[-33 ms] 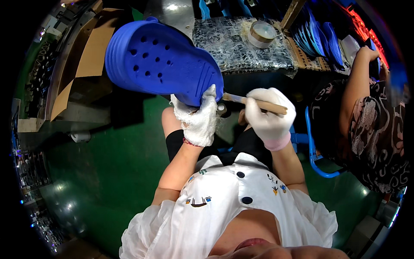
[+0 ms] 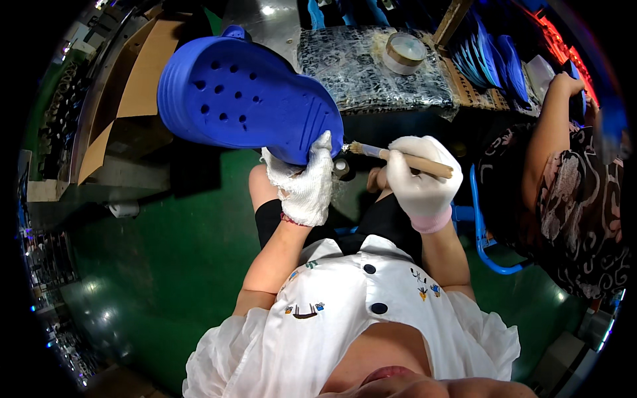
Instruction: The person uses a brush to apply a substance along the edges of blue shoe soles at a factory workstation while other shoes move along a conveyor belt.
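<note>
A blue foam clog (image 2: 272, 116) with round vent holes hangs in front of me, its wide toe to the upper left. My left hand (image 2: 306, 186), in a frayed white knit glove, is closed round its narrower heel end, thumb on top. In my right hand (image 2: 424, 182), gloved in white with a pink cuff, is a flat brush (image 2: 431, 166) with a wooden handle. The bristles point left, just beside the clog's heel edge, with a narrow gap. A small whitish bit shows at the bristle tips, too small to name.
Ahead is a bench covered in wrinkled plastic wrap (image 2: 358, 83), with a tape roll (image 2: 405, 53) on it. Blue shoe parts (image 2: 507, 63) stand beyond to the right. An open cardboard box (image 2: 142, 73) is at left. A co-worker's arm (image 2: 547, 146) and a blue chair frame (image 2: 488, 249) are at right.
My right hand and the brush have moved slightly right and down, away from the clog's edge. The clog has tilted a little, its toe end moving slightly left.
</note>
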A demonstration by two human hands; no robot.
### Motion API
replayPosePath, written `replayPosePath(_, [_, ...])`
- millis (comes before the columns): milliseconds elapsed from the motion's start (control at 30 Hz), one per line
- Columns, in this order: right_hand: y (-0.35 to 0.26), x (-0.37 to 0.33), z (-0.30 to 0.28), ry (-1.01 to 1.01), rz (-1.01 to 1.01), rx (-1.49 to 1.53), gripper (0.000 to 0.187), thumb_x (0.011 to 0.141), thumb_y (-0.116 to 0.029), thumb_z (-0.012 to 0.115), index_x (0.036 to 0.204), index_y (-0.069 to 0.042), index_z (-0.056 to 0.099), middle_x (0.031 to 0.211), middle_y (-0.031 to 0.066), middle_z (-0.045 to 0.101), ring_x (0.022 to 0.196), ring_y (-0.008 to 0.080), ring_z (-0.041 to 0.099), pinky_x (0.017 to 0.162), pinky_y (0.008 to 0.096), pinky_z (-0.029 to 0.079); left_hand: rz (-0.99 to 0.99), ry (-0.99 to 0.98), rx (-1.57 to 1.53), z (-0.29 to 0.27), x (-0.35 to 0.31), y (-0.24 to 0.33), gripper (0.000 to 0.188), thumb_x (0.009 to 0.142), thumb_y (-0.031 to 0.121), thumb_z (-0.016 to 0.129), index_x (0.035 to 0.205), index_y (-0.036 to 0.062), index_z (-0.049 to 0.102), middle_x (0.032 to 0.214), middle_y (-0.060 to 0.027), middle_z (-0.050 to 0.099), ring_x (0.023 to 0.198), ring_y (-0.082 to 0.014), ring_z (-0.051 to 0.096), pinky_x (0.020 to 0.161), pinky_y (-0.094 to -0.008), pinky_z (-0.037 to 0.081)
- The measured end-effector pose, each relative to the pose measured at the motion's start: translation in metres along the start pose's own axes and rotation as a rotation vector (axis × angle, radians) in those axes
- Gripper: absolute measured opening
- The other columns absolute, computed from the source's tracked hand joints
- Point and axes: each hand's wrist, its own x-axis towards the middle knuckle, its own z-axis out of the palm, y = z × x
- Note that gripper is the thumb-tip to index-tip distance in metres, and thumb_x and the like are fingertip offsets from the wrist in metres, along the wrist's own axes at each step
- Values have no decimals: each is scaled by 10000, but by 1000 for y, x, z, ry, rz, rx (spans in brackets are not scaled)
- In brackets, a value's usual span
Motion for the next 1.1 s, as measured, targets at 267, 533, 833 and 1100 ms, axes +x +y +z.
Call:
replayPosePath(267, [-2, -6, 2, -36, 160, 81, 160, 613, 56, 664, 691, -73, 610, 618, 38, 579, 499, 205, 544, 443, 287, 435, -107, -6, 9, -1, -3, 11, 375, 747, -13, 720, 1070, -15, 530, 965, -87, 622, 842, -143, 609, 755, -278, 514])
replayPosePath(533, [2, -1, 3, -58, 240, 195, 129, 646, 52, 657, 708, -50, 605, 680, 47, 608, 518, 215, 544, 475, 287, 441, -260, 31, -174, 7, 2, 11, 432, 761, -16, 704, 1137, 26, 495, 939, -46, 611, 801, -100, 593, 703, -253, 511])
replayPosePath(833, [60, -79, 6, 114, 770, 360, 88, 874, -21, 535, 913, 25, 599, 795, 60, 600, 654, 101, 581, 603, 232, 474, -1076, -365, -809, -31, 84, 20, 193, 845, 287, 574, 917, 112, 533, 678, 23, 470, 550, -86, 456, 483, -231, 327])
replayPosePath(1100, [141, -207, 46, -248, 892, 134, 245, 868, -298, 571, 879, -71, 663, 706, 88, 664, 664, 224, 653, 636, 345, 503, -1296, -664, -1114, -4, 92, 33, 201, 843, 312, 541, 882, 116, 521, 628, 42, 419, 536, -81, 420, 496, -249, 316])
